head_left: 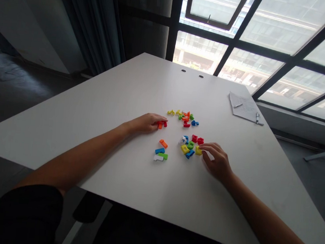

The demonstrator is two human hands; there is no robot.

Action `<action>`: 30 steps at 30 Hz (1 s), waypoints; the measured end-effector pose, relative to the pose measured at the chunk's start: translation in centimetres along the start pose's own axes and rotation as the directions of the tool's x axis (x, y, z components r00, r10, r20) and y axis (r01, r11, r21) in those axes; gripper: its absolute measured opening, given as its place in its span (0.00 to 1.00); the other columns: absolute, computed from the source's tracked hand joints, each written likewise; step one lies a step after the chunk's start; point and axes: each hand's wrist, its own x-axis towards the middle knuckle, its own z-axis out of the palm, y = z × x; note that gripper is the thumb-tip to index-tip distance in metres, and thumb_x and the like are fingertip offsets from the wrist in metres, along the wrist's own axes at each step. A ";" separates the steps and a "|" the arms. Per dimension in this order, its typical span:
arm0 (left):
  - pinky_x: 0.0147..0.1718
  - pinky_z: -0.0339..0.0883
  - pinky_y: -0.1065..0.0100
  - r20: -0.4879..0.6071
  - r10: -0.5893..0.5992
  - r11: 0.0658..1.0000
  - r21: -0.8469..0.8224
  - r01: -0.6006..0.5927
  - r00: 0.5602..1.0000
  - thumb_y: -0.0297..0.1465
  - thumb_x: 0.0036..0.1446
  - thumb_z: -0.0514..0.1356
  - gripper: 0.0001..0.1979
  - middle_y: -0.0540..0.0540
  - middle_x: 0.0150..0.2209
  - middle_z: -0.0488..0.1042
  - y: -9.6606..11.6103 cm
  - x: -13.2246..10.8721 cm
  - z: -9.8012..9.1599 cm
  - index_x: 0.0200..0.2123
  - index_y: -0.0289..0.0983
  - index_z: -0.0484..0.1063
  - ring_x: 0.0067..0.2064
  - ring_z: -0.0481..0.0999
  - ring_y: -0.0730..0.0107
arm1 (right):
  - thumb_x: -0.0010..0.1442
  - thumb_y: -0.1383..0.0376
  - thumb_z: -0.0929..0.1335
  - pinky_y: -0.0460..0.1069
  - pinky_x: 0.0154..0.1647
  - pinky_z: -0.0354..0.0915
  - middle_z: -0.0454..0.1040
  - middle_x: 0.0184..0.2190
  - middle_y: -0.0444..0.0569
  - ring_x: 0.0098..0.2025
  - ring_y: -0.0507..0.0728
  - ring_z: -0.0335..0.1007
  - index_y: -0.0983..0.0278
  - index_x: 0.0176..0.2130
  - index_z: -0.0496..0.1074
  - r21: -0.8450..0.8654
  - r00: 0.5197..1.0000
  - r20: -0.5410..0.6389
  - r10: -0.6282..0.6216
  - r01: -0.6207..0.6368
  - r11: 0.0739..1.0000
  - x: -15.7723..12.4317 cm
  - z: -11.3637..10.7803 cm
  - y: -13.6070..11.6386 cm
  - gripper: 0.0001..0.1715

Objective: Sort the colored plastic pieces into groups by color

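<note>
Small coloured plastic puzzle pieces lie in loose groups on the white table point(110, 102). My left hand point(147, 123) rests with its fingertips at an orange piece point(160, 125) and a red piece point(165, 124). My right hand point(216, 161) has its fingertips around a yellow piece point(198, 151), next to a red piece point(200, 141). Between my hands lie a green piece point(190, 144) and a blue piece point(189, 154). A further cluster point(184, 116) lies beyond my hands, and a group including a white piece point(158, 157) lies nearer me.
A sheet of handwritten paper point(245, 107) lies at the table's far right with a silver pen point(258, 118) at its corner. Two small holes point(183, 70) mark the far table area. Large windows stand behind the table, with dark curtains at the left.
</note>
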 end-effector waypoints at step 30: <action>0.42 0.75 0.67 -0.053 0.009 0.990 -0.137 -0.016 0.999 0.33 0.61 0.60 0.16 0.42 0.53 0.83 0.0 -0.6 0.1 0.48 0.41 0.85 0.44 0.82 0.63 | 0.70 0.67 0.69 0.62 0.46 0.77 0.84 0.43 0.52 0.45 0.63 0.80 0.56 0.47 0.79 0.000 0.999 -0.026 0.033 -0.033 0.999 0.7 -0.3 -0.5 0.09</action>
